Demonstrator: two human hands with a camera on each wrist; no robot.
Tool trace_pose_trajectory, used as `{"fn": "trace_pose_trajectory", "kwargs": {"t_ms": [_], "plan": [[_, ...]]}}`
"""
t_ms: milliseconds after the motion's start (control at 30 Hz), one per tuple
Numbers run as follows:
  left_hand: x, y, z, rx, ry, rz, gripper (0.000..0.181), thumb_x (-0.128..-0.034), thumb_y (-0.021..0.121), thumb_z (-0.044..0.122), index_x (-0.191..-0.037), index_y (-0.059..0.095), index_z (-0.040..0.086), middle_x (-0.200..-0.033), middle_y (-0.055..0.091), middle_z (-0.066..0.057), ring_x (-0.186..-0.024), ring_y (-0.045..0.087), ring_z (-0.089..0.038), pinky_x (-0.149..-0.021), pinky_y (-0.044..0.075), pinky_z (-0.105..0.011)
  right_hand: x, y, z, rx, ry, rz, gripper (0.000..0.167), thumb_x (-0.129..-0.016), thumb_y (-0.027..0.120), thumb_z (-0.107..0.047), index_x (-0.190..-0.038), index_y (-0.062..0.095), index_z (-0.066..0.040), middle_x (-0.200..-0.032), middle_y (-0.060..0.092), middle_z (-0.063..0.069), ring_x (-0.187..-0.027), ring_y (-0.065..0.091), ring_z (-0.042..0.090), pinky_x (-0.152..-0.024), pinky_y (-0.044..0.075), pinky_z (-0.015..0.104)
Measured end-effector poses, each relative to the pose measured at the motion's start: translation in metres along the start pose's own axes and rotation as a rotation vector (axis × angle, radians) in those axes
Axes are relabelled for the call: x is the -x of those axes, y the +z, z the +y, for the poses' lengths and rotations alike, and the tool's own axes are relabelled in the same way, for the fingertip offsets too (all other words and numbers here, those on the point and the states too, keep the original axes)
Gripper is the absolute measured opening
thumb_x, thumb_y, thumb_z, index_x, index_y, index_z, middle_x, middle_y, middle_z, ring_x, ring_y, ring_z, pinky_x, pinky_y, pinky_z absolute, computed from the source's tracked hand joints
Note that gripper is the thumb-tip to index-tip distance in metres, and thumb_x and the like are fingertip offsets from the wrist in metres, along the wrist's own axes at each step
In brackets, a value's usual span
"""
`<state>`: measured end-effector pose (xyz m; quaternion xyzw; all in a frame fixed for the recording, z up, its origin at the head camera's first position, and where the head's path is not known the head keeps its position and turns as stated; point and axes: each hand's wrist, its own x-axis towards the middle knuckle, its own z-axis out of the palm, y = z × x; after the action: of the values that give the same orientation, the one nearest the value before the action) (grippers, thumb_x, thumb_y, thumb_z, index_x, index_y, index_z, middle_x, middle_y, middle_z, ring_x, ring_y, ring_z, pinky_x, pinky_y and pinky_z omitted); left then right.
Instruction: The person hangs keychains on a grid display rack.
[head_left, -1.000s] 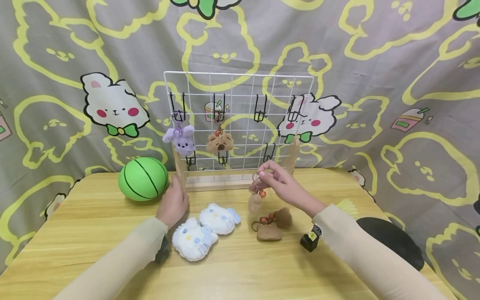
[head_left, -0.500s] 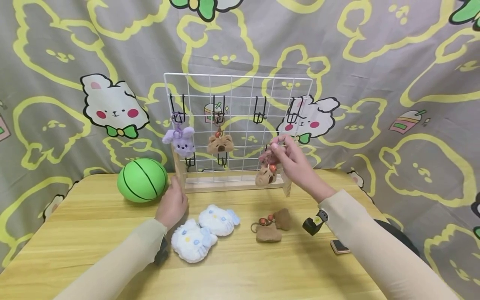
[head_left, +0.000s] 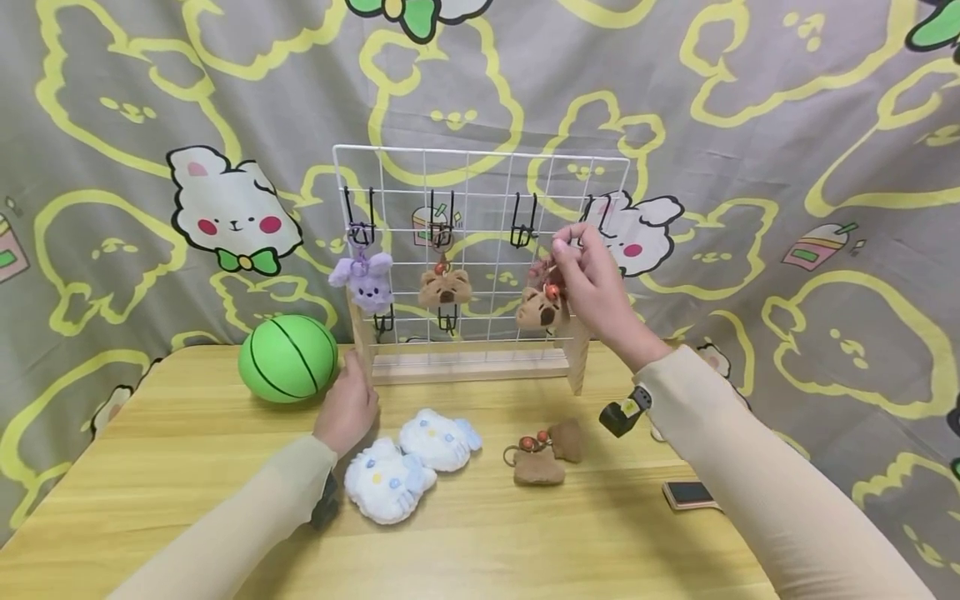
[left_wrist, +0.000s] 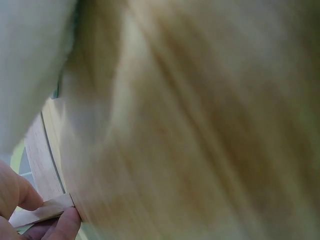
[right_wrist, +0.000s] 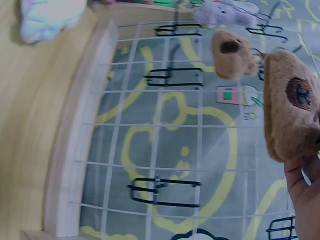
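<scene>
My right hand point(head_left: 598, 287) pinches the ring end of a brown bear keychain point(head_left: 542, 309), which hangs in front of the right part of the white wire grid point(head_left: 480, 152). In the right wrist view the plush point(right_wrist: 291, 106) covers part of my fingers. My left hand point(head_left: 347, 406) grips the foot of the rack's left wooden post; in the left wrist view, thumb and fingers pinch the wooden piece point(left_wrist: 50, 209). A purple plush point(head_left: 365, 283) and another brown bear point(head_left: 446, 287) hang from upper hooks. The upper hook point(head_left: 522, 233) right of them holds nothing.
Two white plush heads point(head_left: 388, 481) and brown plush keychains point(head_left: 539, 467) lie on the table point(head_left: 480, 542). A green ball point(head_left: 288, 358) sits left of the rack. A dark flat object point(head_left: 688, 495) lies near my right forearm. Behind hangs a patterned curtain point(head_left: 300, 108).
My right hand has risen and moved right, lifting the brown bear keychain from low by the rack's base up in front of the grid. My left hand has stayed at the post.
</scene>
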<state>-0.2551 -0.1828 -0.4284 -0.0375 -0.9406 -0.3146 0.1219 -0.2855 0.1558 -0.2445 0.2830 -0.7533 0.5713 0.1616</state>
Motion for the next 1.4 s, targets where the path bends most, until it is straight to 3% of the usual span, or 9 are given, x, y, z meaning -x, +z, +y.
{"fn": "trace_pose_trajectory", "kwargs": {"t_ms": [167, 467, 600, 733, 867, 967, 1200, 1300, 1400], "plan": [[-0.001, 0.001, 0.002, 0.003, 0.001, -0.003, 0.057, -0.0967, 0.051, -0.004, -0.145, 0.023, -0.013, -0.110, 0.062, -0.036, -0.078, 0.072, -0.043, -0.064, 0.064, -0.047, -0.013, -0.001, -0.004, -0.007, 0.021, 0.026, 0.007, -0.114, 0.039, -0.017, -0.115, 0.043, -0.011, -0.088, 0.074, -0.006, -0.077, 0.073, 0.008, -0.063, 0.058, 0.018], [-0.001, 0.001, 0.000, 0.013, -0.016, -0.015, 0.058, -0.0966, 0.050, -0.005, -0.147, 0.022, -0.013, -0.113, 0.061, -0.037, -0.079, 0.072, -0.044, -0.064, 0.064, -0.047, -0.019, 0.009, 0.013, 0.062, 0.073, 0.009, 0.016, -0.114, 0.037, -0.016, -0.118, 0.042, -0.002, -0.095, 0.072, 0.027, -0.075, 0.069, 0.003, -0.064, 0.058, 0.019], [-0.002, 0.002, -0.001, 0.010, -0.013, -0.017, 0.059, -0.0970, 0.049, -0.004, -0.148, 0.021, -0.014, -0.114, 0.061, -0.038, -0.080, 0.072, -0.044, -0.064, 0.064, -0.046, -0.019, 0.015, 0.019, 0.115, 0.111, -0.008, 0.023, -0.114, 0.037, -0.022, -0.121, 0.043, -0.001, -0.098, 0.072, 0.029, -0.076, 0.069, 0.004, -0.067, 0.058, 0.019], [-0.002, 0.002, -0.002, 0.005, -0.008, -0.009, 0.060, -0.0968, 0.049, -0.004, -0.148, 0.020, -0.014, -0.115, 0.061, -0.038, -0.078, 0.072, -0.043, -0.062, 0.064, -0.045, -0.016, 0.018, 0.022, 0.107, 0.137, -0.012, 0.028, -0.114, 0.039, -0.027, -0.124, 0.044, 0.000, -0.102, 0.074, 0.024, -0.081, 0.071, 0.004, -0.070, 0.059, 0.018], [-0.002, 0.001, -0.001, 0.002, 0.003, 0.000, 0.058, -0.0965, 0.049, -0.005, -0.147, 0.022, -0.014, -0.115, 0.061, -0.038, -0.079, 0.072, -0.043, -0.062, 0.064, -0.045, -0.014, 0.019, 0.028, 0.064, 0.166, -0.017, 0.022, -0.114, 0.042, -0.027, -0.119, 0.046, -0.007, -0.091, 0.072, 0.007, -0.071, 0.064, 0.003, -0.053, 0.049, 0.018], [-0.001, 0.001, 0.000, -0.006, 0.011, 0.008, 0.057, -0.0963, 0.050, -0.005, -0.146, 0.023, -0.014, -0.115, 0.061, -0.039, -0.082, 0.072, -0.046, -0.065, 0.064, -0.048, -0.011, 0.017, 0.031, 0.025, 0.193, -0.046, 0.017, -0.114, 0.042, -0.029, -0.115, 0.046, -0.012, -0.082, 0.063, -0.004, -0.062, 0.052, 0.004, -0.048, 0.040, 0.020], [0.000, 0.000, 0.001, -0.019, 0.019, 0.002, 0.058, -0.0960, 0.049, -0.005, -0.146, 0.022, -0.016, -0.118, 0.060, -0.041, -0.085, 0.072, -0.049, -0.068, 0.065, -0.050, -0.002, 0.013, 0.034, -0.021, 0.291, -0.064, 0.021, -0.114, 0.040, -0.032, -0.107, 0.048, -0.013, -0.090, 0.050, -0.005, -0.071, 0.042, 0.007, -0.062, 0.040, 0.019], [0.000, 0.000, 0.001, -0.016, 0.023, 0.003, 0.058, -0.0957, 0.050, -0.005, -0.145, 0.022, -0.016, -0.115, 0.060, -0.041, -0.082, 0.072, -0.047, -0.066, 0.064, -0.048, 0.002, 0.013, 0.036, -0.041, 0.343, -0.051, 0.029, -0.114, 0.037, -0.036, -0.117, 0.052, -0.011, -0.093, 0.047, -0.005, -0.077, 0.042, 0.006, -0.066, 0.042, 0.018], [0.000, 0.001, 0.000, -0.014, 0.025, 0.006, 0.057, -0.0957, 0.050, -0.005, -0.145, 0.023, -0.015, -0.113, 0.061, -0.039, -0.080, 0.072, -0.045, -0.064, 0.064, -0.047, 0.006, 0.013, 0.040, -0.097, 0.372, -0.070, 0.043, -0.115, 0.032, -0.039, -0.133, 0.052, -0.006, -0.103, 0.053, -0.005, -0.082, 0.053, 0.004, -0.071, 0.053, 0.019]]}}
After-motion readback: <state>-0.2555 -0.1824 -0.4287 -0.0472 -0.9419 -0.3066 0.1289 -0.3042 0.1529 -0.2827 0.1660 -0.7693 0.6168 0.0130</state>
